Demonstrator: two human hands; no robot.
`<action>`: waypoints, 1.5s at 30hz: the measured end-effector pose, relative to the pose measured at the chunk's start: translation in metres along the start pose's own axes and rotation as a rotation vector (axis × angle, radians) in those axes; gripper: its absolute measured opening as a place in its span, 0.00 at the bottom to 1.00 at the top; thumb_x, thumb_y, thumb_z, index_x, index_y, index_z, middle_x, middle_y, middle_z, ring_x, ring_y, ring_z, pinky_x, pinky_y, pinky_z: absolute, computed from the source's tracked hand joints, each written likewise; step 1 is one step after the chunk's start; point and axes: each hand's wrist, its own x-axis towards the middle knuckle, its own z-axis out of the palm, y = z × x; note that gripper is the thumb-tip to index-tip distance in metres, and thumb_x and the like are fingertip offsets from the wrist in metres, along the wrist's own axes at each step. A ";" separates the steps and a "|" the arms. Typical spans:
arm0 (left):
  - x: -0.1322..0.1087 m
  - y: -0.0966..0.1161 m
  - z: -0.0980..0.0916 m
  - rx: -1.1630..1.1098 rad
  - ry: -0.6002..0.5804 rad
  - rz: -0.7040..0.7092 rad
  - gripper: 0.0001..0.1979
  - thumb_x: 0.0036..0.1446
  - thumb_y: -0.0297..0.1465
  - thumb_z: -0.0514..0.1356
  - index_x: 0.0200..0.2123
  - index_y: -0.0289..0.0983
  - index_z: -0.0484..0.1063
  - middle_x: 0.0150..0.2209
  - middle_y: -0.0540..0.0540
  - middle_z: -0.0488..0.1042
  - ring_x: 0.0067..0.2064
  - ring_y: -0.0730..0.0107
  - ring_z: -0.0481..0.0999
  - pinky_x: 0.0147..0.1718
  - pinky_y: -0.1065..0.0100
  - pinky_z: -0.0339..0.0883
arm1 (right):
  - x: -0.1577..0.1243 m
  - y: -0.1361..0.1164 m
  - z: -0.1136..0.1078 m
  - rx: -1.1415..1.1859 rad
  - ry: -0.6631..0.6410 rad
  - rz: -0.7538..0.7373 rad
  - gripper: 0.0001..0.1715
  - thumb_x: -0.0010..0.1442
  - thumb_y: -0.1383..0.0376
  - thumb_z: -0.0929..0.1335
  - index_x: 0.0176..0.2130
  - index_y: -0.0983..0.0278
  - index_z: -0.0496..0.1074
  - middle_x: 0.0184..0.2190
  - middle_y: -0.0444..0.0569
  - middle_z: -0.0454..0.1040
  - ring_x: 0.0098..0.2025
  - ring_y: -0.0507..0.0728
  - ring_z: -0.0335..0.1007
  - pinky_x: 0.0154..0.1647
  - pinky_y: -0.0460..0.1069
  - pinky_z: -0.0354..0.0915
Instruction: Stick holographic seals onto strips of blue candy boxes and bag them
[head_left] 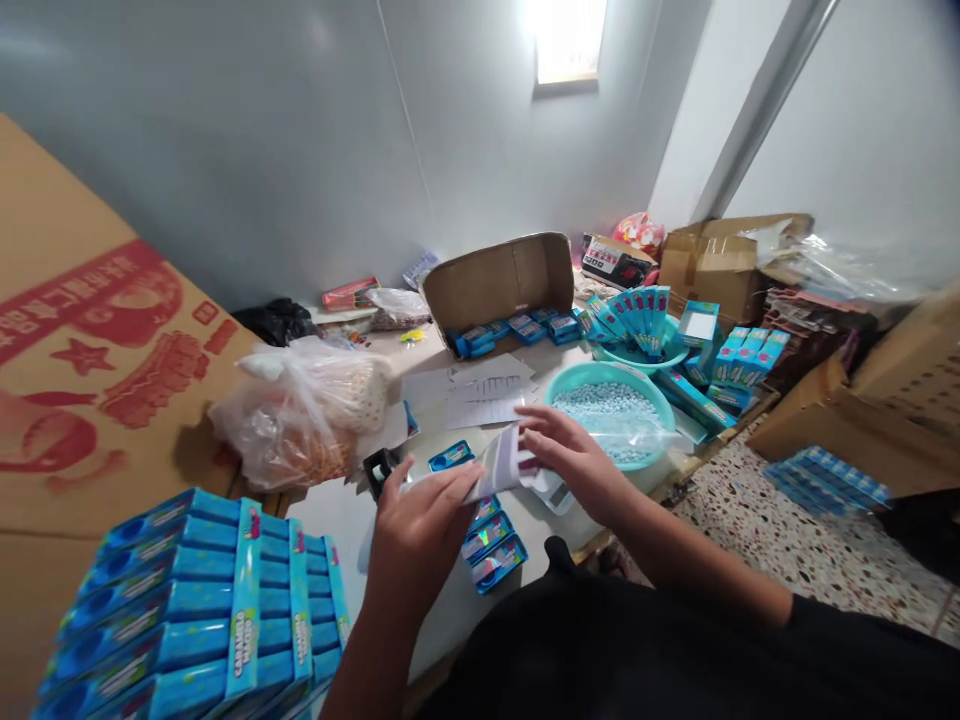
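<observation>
The left hand (pixel 421 525) is closed around the near end of a white-and-purple carton (pixel 499 463), held over the table (pixel 448 625) and above small printed blue boxes (pixel 496 562); the right hand (pixel 564 452) touches its other end, though whether it pinches there I cannot tell; a turquoise basin (pixel 662 392) of pale blue pellets (pixel 596 398) stands just beside the right hand

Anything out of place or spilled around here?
A batch of blue boxes lies on the floor at right, odd since the others are up on the table. Clear plastic also sticks out past the bead bowl. I see no spilled beads.
</observation>
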 end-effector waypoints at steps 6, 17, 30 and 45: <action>0.016 -0.008 -0.027 -0.035 -0.222 -0.047 0.12 0.66 0.39 0.54 0.40 0.44 0.77 0.34 0.51 0.82 0.34 0.67 0.79 0.53 0.59 0.66 | -0.003 -0.022 0.007 -0.710 -0.237 -0.424 0.20 0.58 0.60 0.73 0.51 0.57 0.75 0.51 0.50 0.75 0.54 0.61 0.70 0.56 0.56 0.63; 0.004 0.010 0.001 0.215 0.185 -0.019 0.23 0.58 0.24 0.63 0.58 0.31 0.68 0.55 0.32 0.74 0.59 0.54 0.72 0.58 0.55 0.63 | 0.009 -0.010 0.016 -0.556 -0.064 -0.294 0.19 0.66 0.62 0.63 0.24 0.64 0.65 0.21 0.40 0.60 0.26 0.49 0.55 0.27 0.45 0.53; -0.025 0.032 0.020 -0.613 0.276 -0.414 0.08 0.56 0.26 0.63 0.34 0.41 0.66 0.33 0.51 0.79 0.43 0.64 0.81 0.46 0.59 0.75 | 0.062 0.034 -0.056 -0.198 0.456 -0.100 0.20 0.55 0.50 0.67 0.34 0.66 0.73 0.25 0.46 0.72 0.26 0.52 0.66 0.27 0.47 0.64; -0.054 -0.004 0.022 -0.593 -0.187 -1.077 0.21 0.56 0.40 0.57 0.51 0.40 0.60 0.43 0.41 0.77 0.48 0.53 0.76 0.42 0.57 0.68 | 0.026 0.089 -0.086 -0.788 0.355 -0.225 0.18 0.61 0.66 0.66 0.51 0.65 0.72 0.42 0.53 0.76 0.47 0.58 0.72 0.54 0.55 0.67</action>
